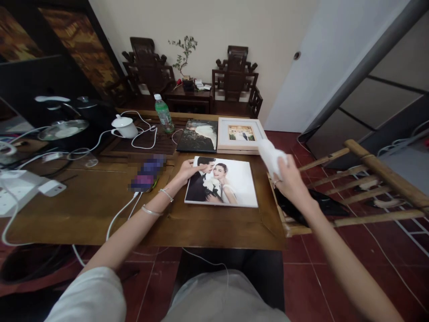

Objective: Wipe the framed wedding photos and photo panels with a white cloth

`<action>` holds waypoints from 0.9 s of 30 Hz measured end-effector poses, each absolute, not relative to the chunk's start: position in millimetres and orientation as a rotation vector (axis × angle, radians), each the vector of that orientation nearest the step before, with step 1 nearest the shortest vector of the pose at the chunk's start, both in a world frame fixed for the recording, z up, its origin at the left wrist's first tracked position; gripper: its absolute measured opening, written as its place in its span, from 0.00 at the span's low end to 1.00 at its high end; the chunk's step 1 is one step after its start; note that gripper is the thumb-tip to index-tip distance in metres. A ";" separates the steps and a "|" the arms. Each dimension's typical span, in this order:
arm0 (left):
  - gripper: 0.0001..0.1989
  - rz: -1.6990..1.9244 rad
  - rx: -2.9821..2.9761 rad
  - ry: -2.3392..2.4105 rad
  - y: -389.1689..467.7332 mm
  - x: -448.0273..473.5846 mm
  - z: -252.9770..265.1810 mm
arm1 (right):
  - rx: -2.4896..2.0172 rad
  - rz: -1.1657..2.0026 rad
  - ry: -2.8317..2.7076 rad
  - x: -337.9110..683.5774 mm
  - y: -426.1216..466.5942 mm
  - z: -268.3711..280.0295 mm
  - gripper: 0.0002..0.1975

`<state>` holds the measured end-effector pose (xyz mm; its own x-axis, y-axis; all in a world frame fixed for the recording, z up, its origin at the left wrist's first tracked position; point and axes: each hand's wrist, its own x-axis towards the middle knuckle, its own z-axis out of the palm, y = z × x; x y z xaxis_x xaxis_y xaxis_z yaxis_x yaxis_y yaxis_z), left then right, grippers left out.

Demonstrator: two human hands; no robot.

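A wedding photo panel [239, 183] with a glossy face and pale edges lies flat on the wooden table before me. My left hand [188, 172] is at its upper left edge, thumb stretched over the picture and the other fingers at the side, partly hidden. Above the table's right edge, apart from the panel, my right hand [291, 179] is closed round a crumpled white cloth or tissue [271, 156]. Behind the panel are a dark wedding photo panel [197, 136] and a white picture frame [224, 134], side by side.
A phone [147, 174] with a cable lies left of the panel. Farther back stand a green-labelled bottle [163, 114] and a lidded white cup [124, 127]. Cables and a white power strip [16, 190] are at far left. A bamboo chair [335, 179] stands to the right.
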<state>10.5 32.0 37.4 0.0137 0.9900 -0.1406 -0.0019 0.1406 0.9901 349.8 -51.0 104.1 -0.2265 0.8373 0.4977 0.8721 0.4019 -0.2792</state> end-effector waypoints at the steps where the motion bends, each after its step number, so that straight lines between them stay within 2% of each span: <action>1: 0.19 1.073 1.170 1.281 30.2 10.6 39.3 | -1.394 -0.096 -2.199 340.1 -51.6 94.4 0.25; 4: 0.18 0.999 1.417 1.434 26.5 6.5 43.9 | -1.252 -0.091 -2.523 310.1 -61.5 65.1 0.29; 6: 0.19 0.903 1.632 1.551 25.2 2.2 44.4 | -1.249 -0.111 -2.619 295.0 -71.7 51.0 0.28; 9: 0.24 0.837 1.900 1.687 20.0 -1.1 37.3 | -1.268 -0.150 -2.620 284.7 -83.4 40.7 0.26; 12: 0.33 0.974 1.984 1.757 5.5 0.9 23.1 | -1.266 -0.146 -2.597 285.0 -86.7 37.5 0.26; 14: 0.35 1.017 2.024 1.731 -8.3 2.9 14.4 | -1.256 -0.144 -2.580 286.5 -86.2 36.5 0.26; 21: 0.21 0.975 2.296 1.396 -40.4 2.0 10.9 | -1.237 -0.088 -2.551 285.9 -85.3 38.0 0.31; 27: 0.17 0.913 2.281 1.393 -38.5 4.8 9.5 | -1.196 -0.024 -2.554 288.1 -85.6 34.9 0.30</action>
<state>4.8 -38.5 9.5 0.3218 0.8776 0.3552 0.6759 -0.4757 0.5630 288.1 -85.6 34.9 -0.5982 0.7459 0.2929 0.7513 0.6492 -0.1188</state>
